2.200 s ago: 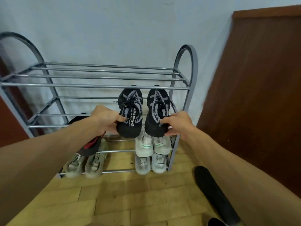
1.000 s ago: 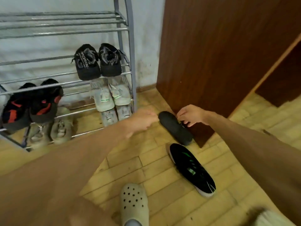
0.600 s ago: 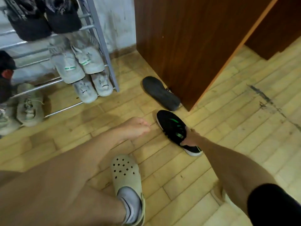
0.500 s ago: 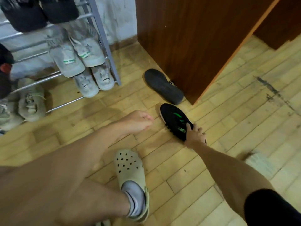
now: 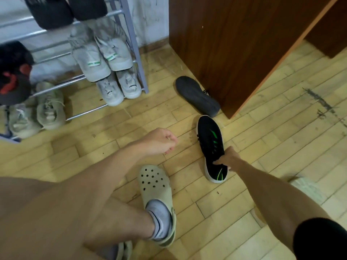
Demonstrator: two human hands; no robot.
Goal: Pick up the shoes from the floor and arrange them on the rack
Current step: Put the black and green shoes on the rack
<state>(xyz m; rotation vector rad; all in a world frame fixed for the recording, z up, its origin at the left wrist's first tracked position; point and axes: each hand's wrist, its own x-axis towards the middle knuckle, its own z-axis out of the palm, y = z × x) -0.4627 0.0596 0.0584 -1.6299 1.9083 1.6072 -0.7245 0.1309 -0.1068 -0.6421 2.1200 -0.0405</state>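
Most of the work looks done. The rack (image 5: pixel 131 44) in the upper left of the frame already carries several pairs: dark shoes (image 5: pixel 65 10) on a higher bar, white sneakers (image 5: pixel 101 53) under them, a second white pair (image 5: pixel 118 87) lower, and a black and red pair (image 5: pixel 13 76) with pale sneakers (image 5: pixel 37 111) at the left edge.

Two shoes are left on the floor (image 5: pixel 281 137). The right hand (image 5: pixel 228 159) is closed on the opening of the black and green shoe (image 5: pixel 211 141) in the middle right of the frame; its heel seems near the boards, but I cannot tell if it touches. The other shoe (image 5: pixel 197 96) lies sole up, just beside the corner of the brown door (image 5: pixel 234 44). The left hand (image 5: pixel 159 142) is loosely curled and holds nothing, low in the center.

For moving, the floor between the hands and the rack is open. I think the door edge and the rack's right post are the places to avoid. The person's foot in a clog (image 5: pixel 155 184) stands close below.
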